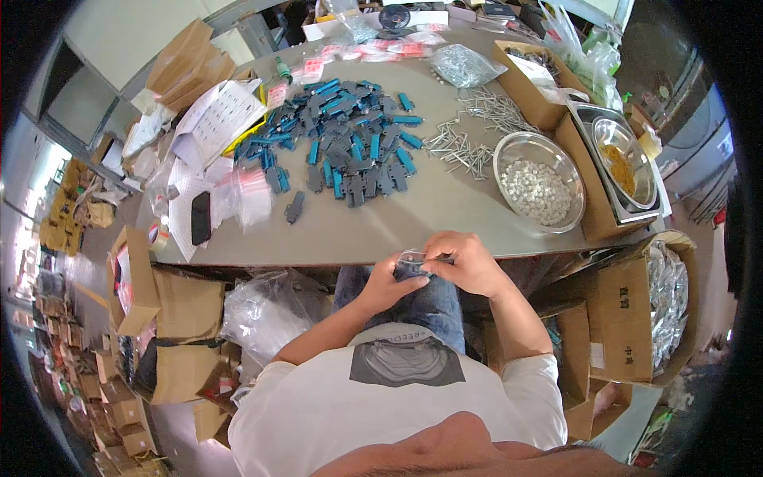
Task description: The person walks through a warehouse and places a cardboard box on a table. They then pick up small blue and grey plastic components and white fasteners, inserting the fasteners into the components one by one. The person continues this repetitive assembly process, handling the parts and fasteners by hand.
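Observation:
Just off the table's near edge, over my lap, both hands meet at a small clear plastic bag [410, 261]. My left hand [383, 289] is closed on its left side, thumb laid across the front. With fingers pinched together, my right hand [467, 261] grips the bag's right side. Something dark shows at the bag and by my right fingertips, too small to make out. Beyond them a heap of dark grey and blue plastic parts [362, 147] covers the middle of the table, and one loose grey part [295, 207] lies at its near left.
At right lie L-shaped metal rods [469, 151], a steel bowl [502, 171] of small white pieces and a steel tray [645, 213] holding a bowl of brass-coloured bits. A black phone [201, 219], clear bags [253, 197] and papers [218, 119] lie left. Cardboard boxes [612, 318] flank me.

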Demonstrator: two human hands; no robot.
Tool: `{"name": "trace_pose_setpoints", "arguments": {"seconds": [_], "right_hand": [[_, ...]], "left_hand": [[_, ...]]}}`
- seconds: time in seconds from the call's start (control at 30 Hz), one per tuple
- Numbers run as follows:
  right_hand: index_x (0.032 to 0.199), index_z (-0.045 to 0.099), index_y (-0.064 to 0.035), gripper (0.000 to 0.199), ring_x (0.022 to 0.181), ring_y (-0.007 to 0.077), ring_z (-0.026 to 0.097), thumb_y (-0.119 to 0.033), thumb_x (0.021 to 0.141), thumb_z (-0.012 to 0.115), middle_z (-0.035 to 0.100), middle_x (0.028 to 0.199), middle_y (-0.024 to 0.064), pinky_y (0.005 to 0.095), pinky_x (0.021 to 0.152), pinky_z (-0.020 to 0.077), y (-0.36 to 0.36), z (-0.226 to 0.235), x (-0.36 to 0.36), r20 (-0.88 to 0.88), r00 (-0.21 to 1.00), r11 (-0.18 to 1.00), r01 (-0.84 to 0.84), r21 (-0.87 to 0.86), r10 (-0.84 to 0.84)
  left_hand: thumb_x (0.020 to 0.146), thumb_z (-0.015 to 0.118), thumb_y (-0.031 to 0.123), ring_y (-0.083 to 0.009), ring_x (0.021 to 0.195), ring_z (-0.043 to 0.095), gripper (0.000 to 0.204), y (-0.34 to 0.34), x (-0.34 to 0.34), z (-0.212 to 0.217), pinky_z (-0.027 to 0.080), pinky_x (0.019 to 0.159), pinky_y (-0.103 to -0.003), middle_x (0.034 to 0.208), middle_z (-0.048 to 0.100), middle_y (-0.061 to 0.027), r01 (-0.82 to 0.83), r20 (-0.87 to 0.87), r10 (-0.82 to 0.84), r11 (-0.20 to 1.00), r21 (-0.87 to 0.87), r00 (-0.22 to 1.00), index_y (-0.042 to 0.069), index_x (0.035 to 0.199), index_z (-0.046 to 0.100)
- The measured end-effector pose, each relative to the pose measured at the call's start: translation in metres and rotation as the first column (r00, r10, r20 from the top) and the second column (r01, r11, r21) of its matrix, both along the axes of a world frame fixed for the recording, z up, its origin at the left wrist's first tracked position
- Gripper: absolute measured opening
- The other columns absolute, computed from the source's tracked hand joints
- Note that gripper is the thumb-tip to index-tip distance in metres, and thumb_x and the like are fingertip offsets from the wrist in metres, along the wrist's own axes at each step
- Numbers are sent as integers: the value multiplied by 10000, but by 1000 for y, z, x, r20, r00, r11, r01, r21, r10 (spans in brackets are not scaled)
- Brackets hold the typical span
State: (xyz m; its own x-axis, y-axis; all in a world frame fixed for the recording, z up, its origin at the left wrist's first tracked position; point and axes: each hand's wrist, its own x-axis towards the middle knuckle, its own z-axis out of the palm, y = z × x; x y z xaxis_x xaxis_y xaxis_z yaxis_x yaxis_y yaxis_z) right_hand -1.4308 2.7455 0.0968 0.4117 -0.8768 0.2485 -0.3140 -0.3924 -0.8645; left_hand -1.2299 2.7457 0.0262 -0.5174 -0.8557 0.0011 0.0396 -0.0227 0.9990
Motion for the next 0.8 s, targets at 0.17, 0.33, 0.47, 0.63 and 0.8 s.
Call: {"name": "trace_pose_setpoints", "arguments": {"seconds": [0.17,0.33,0.47,0.63,0.8], "right_hand": [[748,624,-21,107,649,237,613,-26,714,725,623,769,84,324,574,475,-4,-8,-18,106,985,990,137,-14,-135],[788,609,-32,155,618,202,604,-45,709,742,606,747,80,305,535,462,2,-21,-32,170,959,974,223,42,-227],[848,602,-58,177,723,271,601,-98,721,718,610,794,93,357,646,469,4,-20,-33,-23,971,956,230,-181,-238],[816,590,-60,146,806,324,561,-116,722,686,586,821,107,401,734,434,6,-27,-17,-119,972,952,167,-257,-203],[782,539,-32,127,752,327,531,-23,715,646,554,770,106,397,652,434,6,-24,4,-68,996,993,56,-105,-64]], "left_hand": [[875,594,8,-105,876,577,200,-14,-17,-3,461,764,-232,1046,632,-86,-159,-219,151,987,-15,964,-46,1068,588],[868,599,23,-162,805,616,106,-27,-29,9,480,690,-278,965,654,-113,-131,1,141,924,-358,990,-31,953,632],[828,625,14,-221,688,600,41,-31,-37,22,469,618,-302,844,644,-125,-26,121,148,731,-682,982,-9,861,634],[792,643,-14,-255,663,590,29,-30,-28,23,464,603,-320,788,629,-118,22,164,117,748,-663,979,-6,800,617],[801,632,5,-280,734,599,65,-20,-4,14,474,630,-347,842,620,-125,-7,115,111,749,-662,987,7,860,605]]}}
